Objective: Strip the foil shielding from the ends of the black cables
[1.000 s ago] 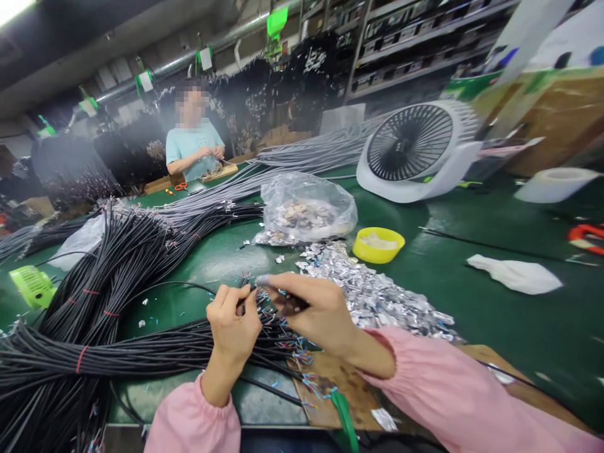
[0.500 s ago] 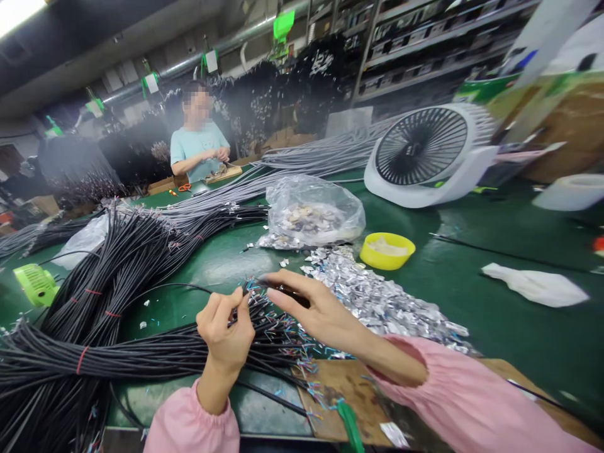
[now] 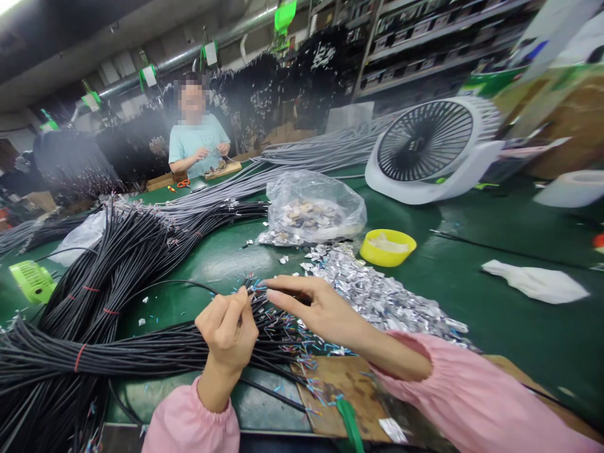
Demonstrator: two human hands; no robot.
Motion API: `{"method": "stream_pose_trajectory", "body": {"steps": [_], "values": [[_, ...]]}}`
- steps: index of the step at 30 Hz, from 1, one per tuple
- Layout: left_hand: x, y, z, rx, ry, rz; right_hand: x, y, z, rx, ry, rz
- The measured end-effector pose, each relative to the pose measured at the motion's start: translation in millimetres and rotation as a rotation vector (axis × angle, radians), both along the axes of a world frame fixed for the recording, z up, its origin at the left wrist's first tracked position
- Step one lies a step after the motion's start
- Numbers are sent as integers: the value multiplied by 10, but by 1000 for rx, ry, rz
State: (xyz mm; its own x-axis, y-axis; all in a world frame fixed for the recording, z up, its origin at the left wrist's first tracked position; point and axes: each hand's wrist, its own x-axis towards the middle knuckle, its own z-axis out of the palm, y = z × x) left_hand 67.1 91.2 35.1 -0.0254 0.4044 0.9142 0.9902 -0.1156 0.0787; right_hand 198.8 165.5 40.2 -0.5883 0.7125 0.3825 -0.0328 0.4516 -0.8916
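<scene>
My left hand [image 3: 227, 330] is closed round a thin black cable [image 3: 182, 282] near its stripped end. From the fist the cable trails left toward the bundles. Thin coloured wires stick out of that end, and my right hand [image 3: 306, 305] has thumb and forefinger closed at their tips. Its other fingers are loosely bent. Below both hands lies a thick bundle of black cables [image 3: 155, 358], its stripped ends fanned out in blue, red and other colours. A heap of silver foil scraps [image 3: 382, 296] spreads just beyond my right hand.
A clear plastic bag [image 3: 316, 207] of scraps, a yellow dish [image 3: 387, 248] and a white fan [image 3: 425, 151] stand farther back. More tied cables [image 3: 113, 270] cross on the left. Near the front lie a wooden board [image 3: 340, 377] and a green-handled tool [image 3: 348, 418]. A co-worker [image 3: 198, 141] sits opposite.
My right fingertips have come down slightly onto the wire ends, and my left fist has turned a little. Across the table the co-worker's hands have moved apart.
</scene>
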Motion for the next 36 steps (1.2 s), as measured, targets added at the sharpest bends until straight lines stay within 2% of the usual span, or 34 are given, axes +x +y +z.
{"method": "stream_pose_trajectory", "body": {"steps": [10,16,25,28,33,36], "values": [[22,11,63,30,76,18,10,-24,48,-69,-27,-7],[28,2,61,39,-61,-20,16,-26,42,-22,-29,-62],[-2,-26,31,-158,-151,-52,17,-37,33,145,15,-155],[-25,-25,-8,-225,-232,-83,21,-29,28,167,5,-157],[-71,-25,-9,-428,-422,-191,27,-25,14,180,-18,-145],[-76,-21,7,-446,-511,-239,25,-19,7,160,-23,-177]]}}
